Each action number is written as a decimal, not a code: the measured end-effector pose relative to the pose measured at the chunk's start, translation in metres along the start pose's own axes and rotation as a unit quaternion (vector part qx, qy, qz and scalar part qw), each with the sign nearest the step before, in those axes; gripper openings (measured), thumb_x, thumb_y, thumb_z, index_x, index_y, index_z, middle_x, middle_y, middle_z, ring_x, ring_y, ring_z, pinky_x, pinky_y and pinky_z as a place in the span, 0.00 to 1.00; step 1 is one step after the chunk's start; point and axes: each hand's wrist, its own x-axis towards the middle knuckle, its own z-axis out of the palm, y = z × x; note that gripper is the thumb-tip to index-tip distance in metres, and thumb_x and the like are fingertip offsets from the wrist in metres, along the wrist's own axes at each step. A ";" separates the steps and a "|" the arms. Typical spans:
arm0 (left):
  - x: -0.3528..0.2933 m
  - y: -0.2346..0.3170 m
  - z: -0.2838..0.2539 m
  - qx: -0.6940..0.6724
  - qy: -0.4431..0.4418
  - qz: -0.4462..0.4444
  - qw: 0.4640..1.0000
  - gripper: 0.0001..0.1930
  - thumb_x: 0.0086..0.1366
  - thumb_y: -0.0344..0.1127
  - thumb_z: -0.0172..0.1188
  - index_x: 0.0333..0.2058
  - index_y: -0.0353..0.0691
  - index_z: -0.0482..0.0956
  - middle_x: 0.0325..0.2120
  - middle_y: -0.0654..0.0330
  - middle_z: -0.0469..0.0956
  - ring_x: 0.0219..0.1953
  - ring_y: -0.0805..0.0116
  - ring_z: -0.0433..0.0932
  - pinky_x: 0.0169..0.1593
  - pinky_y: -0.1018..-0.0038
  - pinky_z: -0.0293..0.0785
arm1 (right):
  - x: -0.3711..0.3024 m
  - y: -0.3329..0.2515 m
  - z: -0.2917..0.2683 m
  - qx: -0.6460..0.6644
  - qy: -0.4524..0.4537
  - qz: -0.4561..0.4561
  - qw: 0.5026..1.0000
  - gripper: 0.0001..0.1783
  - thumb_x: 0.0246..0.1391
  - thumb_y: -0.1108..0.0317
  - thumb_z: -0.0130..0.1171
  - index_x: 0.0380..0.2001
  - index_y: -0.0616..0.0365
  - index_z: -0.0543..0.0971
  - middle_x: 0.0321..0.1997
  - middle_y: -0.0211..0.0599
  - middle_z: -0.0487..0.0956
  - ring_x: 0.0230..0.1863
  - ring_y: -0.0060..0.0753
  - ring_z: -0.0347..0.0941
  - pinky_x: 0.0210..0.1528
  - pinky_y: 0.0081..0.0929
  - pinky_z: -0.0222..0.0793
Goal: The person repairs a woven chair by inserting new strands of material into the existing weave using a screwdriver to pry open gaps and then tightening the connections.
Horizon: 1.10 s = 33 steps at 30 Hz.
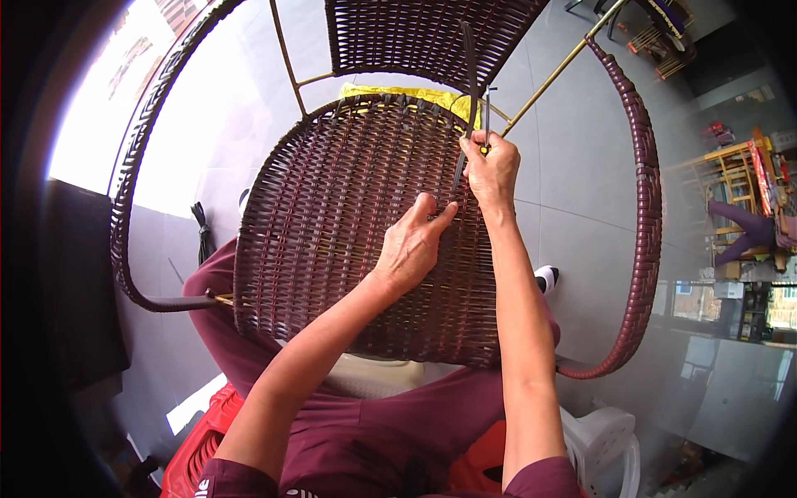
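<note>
A dark brown woven chair seat (332,224) lies in front of me, over my lap. My left hand (413,241) rests on the weave right of the seat's middle. Its index finger is stretched out and its thumb stands apart from it. At the seat's upper right edge, my right hand (491,170) is closed on a long dark weaving strip (471,75), pinched between thumb and fingers. A thin metal hook tool (488,112) with a yellow spot also sticks up from this hand. The strip's lower end runs down toward the weave near my left fingertips.
Wrapped armrests (643,191) curve round both sides, and the woven backrest (423,37) is beyond the seat. Yellow material (390,90) shows behind the seat's far edge. A dark strip bundle (202,232) lies on the floor at left. Another person (747,228) is far right.
</note>
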 end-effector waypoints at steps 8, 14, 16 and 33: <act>0.005 0.004 -0.003 -0.061 -0.008 -0.049 0.997 0.17 0.54 0.23 0.52 0.43 0.43 0.77 0.34 0.54 0.69 0.33 0.59 0.74 0.34 0.68 0.73 | -0.010 -0.023 -0.013 0.112 0.000 0.139 0.984 0.11 0.45 0.67 0.63 0.21 0.66 0.76 0.15 0.33 0.74 0.09 0.20 0.65 0.12 0.19 0.58; -0.003 -0.006 -0.024 -0.398 0.084 -0.174 0.897 0.10 0.60 0.27 0.54 0.41 0.35 0.78 0.29 0.63 0.74 0.30 0.79 0.71 0.33 0.82 0.69 | -0.069 -0.078 -0.032 0.258 -0.025 0.175 0.950 0.11 0.47 0.66 0.63 0.20 0.61 0.76 0.18 0.30 0.75 0.09 0.13 0.60 0.08 0.13 0.49; -0.007 -0.002 -0.037 -0.463 0.103 -0.185 0.861 0.10 0.62 0.30 0.55 0.42 0.35 0.77 0.31 0.63 0.77 0.31 0.80 0.71 0.34 0.81 0.70 | -0.101 -0.093 -0.037 0.249 0.007 0.187 0.950 0.10 0.47 0.67 0.63 0.21 0.62 0.76 0.21 0.31 0.76 0.10 0.13 0.61 0.09 0.13 0.50; -0.023 0.037 -0.048 -0.583 -0.090 -0.283 0.756 0.12 0.64 0.37 0.53 0.36 0.32 0.77 0.25 0.63 0.77 0.25 0.77 0.74 0.31 0.83 0.73 | -0.229 -0.087 -0.011 0.340 0.101 0.331 0.875 0.06 0.47 0.71 0.61 0.24 0.64 0.78 0.25 0.37 0.79 0.10 0.15 0.60 0.11 0.14 0.51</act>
